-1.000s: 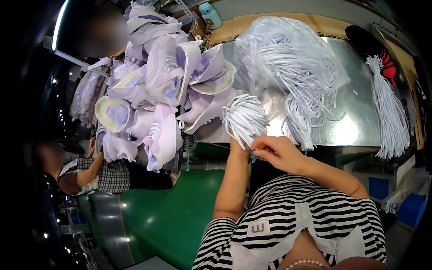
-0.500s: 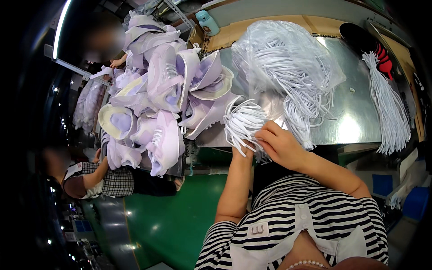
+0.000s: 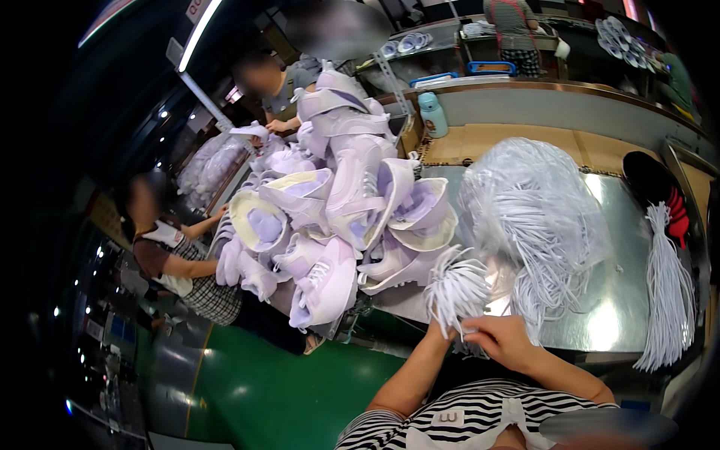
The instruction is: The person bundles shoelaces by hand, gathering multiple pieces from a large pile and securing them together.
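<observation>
A bundle of white shoelaces (image 3: pixel 456 289) rises from my left hand (image 3: pixel 440 331), which is closed around it near the table's front edge. The laces' looped tops fan outward and hide most of the fingers. My right hand (image 3: pixel 504 339) is at the bundle's lower right side, thumb and fingers pinched together on laces there; how many it grips cannot be made out. Just beyond my hands, a clear plastic bag (image 3: pixel 551 176) lies with a large heap of white shoelaces (image 3: pixel 536 247) spilling from its near side.
Lilac shoes (image 3: pixel 356 184) are piled high at left. The metal table (image 3: pixel 619 277) carries another lace bundle (image 3: pixel 667 300) at right, beside a black and red object (image 3: pixel 677 214). A light-blue bottle (image 3: pixel 433 115) stands behind. Co-workers (image 3: pixel 191 262) are at left and far back.
The view has tilted up, so the table and shoes sit lower and more of the room shows behind. Both hands stay at the lace bundle, the right still pinching at its side.
</observation>
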Demonstrator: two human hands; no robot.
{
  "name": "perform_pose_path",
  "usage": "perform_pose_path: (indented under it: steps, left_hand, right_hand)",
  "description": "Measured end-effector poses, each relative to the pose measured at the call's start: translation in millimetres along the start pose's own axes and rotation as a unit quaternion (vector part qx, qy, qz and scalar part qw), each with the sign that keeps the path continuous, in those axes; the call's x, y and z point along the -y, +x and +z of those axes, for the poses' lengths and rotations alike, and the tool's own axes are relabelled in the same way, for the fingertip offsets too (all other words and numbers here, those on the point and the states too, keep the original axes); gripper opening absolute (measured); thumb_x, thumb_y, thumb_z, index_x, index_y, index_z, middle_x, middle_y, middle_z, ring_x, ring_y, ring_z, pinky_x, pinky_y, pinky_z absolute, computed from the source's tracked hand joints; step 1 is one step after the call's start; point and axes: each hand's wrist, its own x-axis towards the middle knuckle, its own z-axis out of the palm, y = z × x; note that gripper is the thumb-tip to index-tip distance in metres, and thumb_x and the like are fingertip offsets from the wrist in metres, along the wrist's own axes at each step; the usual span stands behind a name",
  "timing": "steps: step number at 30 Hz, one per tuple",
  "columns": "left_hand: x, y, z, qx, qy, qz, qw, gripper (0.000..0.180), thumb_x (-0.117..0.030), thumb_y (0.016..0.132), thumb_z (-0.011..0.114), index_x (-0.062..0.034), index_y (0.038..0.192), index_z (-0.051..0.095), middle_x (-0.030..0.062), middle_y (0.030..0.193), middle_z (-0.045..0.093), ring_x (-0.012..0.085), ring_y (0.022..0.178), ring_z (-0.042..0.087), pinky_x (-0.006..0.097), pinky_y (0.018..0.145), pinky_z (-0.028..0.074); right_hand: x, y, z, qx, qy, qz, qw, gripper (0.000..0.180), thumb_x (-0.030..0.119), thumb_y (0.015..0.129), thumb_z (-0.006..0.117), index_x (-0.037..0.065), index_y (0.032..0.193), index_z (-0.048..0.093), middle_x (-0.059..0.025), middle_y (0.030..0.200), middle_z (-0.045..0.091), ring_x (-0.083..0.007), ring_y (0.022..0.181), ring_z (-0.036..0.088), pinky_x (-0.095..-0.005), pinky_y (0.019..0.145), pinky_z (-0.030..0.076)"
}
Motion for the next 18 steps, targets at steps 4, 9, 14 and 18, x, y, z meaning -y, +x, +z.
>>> perform_pose_path:
  steps: [4,9,14,18]
  left_hand:
    - [21,-13,5,-0.029,-0.033,-0.018,0.999,0.028,-0.019,0.100,0.044,-0.0035,0.120,0.056,0.0114,0.111,0.063,0.0230,0.099,0.062,0.035,0.086,0.055]
    - [18,-22,3,-0.060,-0.041,-0.002,0.997,0.029,-0.019,0.100,0.044,-0.0037,0.121,0.055,0.0116,0.113,0.062,0.0231,0.100,0.062,0.035,0.088,0.054]
    - [18,-33,-2,-0.071,-0.055,0.009,0.996,0.029,-0.019,0.100,0.045,-0.0039,0.122,0.055,0.0117,0.114,0.061,0.0233,0.102,0.061,0.036,0.089,0.053]
    - [15,-27,3,-0.065,-0.062,0.013,0.996,0.029,-0.020,0.100,0.045,-0.0040,0.123,0.054,0.0119,0.115,0.061,0.0234,0.103,0.061,0.037,0.090,0.053]
  right_hand:
    - [33,25,-10,-0.020,-0.087,-0.029,0.996,0.039,0.026,0.075,0.080,0.009,0.107,0.065,-0.0072,0.091,0.061,-0.0233,0.064,0.063,-0.0331,0.054,0.048]
    - [11,22,13,-0.035,-0.102,-0.049,0.993,0.021,0.010,0.076,0.075,0.007,0.093,0.064,-0.0093,0.096,0.058,-0.0249,0.070,0.063,-0.0340,0.056,0.049]
    - [13,14,10,-0.043,0.152,0.063,0.985,0.010,0.000,0.081,0.068,0.003,0.084,0.059,-0.0034,0.094,0.060,-0.0081,0.065,0.052,-0.0205,0.059,0.040]
    - [10,3,3,0.093,0.230,0.201,0.947,0.007,0.002,0.085,0.065,0.002,0.088,0.059,-0.0064,0.085,0.059,-0.0160,0.069,0.054,-0.0251,0.064,0.044]
